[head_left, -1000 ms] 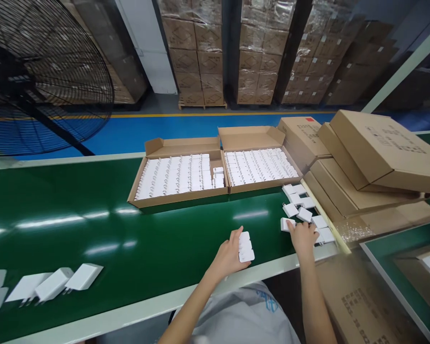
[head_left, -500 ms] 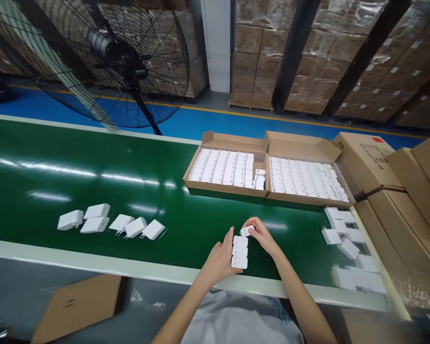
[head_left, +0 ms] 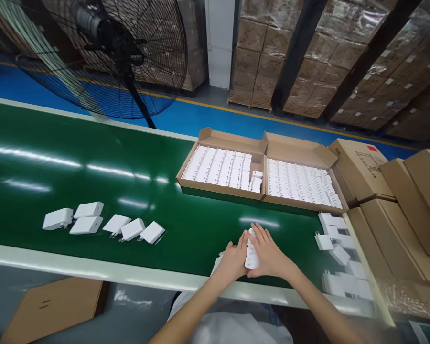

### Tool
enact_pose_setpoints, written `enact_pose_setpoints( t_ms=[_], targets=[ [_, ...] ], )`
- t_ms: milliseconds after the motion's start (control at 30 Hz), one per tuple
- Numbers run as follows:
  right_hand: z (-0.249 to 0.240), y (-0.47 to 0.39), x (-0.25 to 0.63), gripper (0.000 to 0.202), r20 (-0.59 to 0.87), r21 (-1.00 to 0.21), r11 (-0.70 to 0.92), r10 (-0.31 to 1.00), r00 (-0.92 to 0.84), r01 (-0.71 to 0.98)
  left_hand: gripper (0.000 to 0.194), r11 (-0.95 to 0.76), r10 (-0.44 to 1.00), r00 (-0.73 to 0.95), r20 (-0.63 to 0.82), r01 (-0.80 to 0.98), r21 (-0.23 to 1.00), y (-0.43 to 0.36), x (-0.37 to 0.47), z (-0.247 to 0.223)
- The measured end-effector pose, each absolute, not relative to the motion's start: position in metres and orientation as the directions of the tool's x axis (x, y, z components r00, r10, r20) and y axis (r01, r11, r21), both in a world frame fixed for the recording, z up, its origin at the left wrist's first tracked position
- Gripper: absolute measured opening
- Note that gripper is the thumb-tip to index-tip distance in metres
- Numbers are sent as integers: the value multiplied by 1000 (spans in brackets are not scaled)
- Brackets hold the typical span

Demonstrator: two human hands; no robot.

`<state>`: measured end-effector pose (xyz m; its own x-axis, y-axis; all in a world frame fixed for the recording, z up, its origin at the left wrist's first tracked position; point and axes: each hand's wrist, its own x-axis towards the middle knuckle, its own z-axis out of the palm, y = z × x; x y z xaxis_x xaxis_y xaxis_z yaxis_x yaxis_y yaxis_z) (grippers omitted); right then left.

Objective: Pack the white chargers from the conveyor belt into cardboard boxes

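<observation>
A short row of white chargers (head_left: 251,253) stands over the green belt near its front edge, pressed between my two hands. My left hand (head_left: 235,258) is closed against the row's left side, and my right hand (head_left: 270,253) covers its right side, with fingers over the far end. Part of another white piece (head_left: 217,262) shows beside my left wrist. Farther back, an open carton (head_left: 220,187) holds rows of white chargers with a gap at its right end. A second open carton (head_left: 304,204) beside it is filled with similar rows.
Several loose chargers (head_left: 86,225) lie on the green belt (head_left: 129,143) at left. More chargers (head_left: 338,254) lie at the right end, beside stacked brown cartons (head_left: 397,234). A large fan (head_left: 122,52) stands behind the belt. A flat carton (head_left: 53,308) is below, front left.
My right hand has moved from holding one charger at the row's far end to lying along its right side. The row and both hands have shifted slightly right. The camera view has shifted too.
</observation>
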<state>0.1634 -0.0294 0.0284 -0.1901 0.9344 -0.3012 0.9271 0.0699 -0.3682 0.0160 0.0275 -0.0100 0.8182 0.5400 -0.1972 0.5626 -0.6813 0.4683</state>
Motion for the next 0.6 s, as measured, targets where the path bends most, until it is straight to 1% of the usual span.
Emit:
enact_pose_setpoints(
  t_ms=[33,100,167,233,267,300,333,367,400,433,467,500,533,600],
  targets=[
    [28,-30,162,118,-303,-345,62,937,-173,937,101,-683,537,818,-205,565,463,26,20,-10],
    [25,-32,162,112,-284,-335,47,947,-148,941,96,-674,538,817,-207,565,477,22,23,-10],
    [21,-34,167,106,-245,-367,46,959,-144,929,93,-654,527,831,-179,531,539,21,18,-9],
    [17,-39,176,100,-192,-455,55,969,-158,889,86,-595,491,860,-140,448,667,24,7,-9],
    [15,-43,181,98,-158,-521,47,976,-151,852,78,-518,479,869,-125,395,759,27,0,-10],
    [13,-47,185,95,-124,-601,26,984,-125,799,67,-371,504,855,-120,340,864,29,-7,-12],
    [10,-51,188,94,-99,-696,-10,992,-82,718,53,-170,567,812,-136,276,946,32,-12,-13],
    [8,-54,189,93,-82,-798,-48,996,-29,600,40,42,647,742,-177,196,980,33,-15,-15],
    [6,-56,186,94,-66,-890,-71,997,28,450,32,213,718,656,-233,112,971,34,-15,-15],
    [3,-57,181,95,-47,-957,-69,995,83,281,30,337,775,561,-291,23,941,33,-13,-15],
    [1,-55,173,97,-23,-992,-39,990,139,118,33,413,817,469,-335,-71,908,31,-9,-12],
    [-1,-53,162,98,2,-1000,5,981,194,-17,37,448,845,399,-356,-165,879,28,-4,-7],
    [-2,-49,150,98,21,-993,50,969,246,-111,41,452,867,353,-353,-259,853,25,3,0],
    [-2,-40,124,95,37,-973,106,950,310,-207,47,418,902,299,-312,-422,804,22,14,17]
  ],
)
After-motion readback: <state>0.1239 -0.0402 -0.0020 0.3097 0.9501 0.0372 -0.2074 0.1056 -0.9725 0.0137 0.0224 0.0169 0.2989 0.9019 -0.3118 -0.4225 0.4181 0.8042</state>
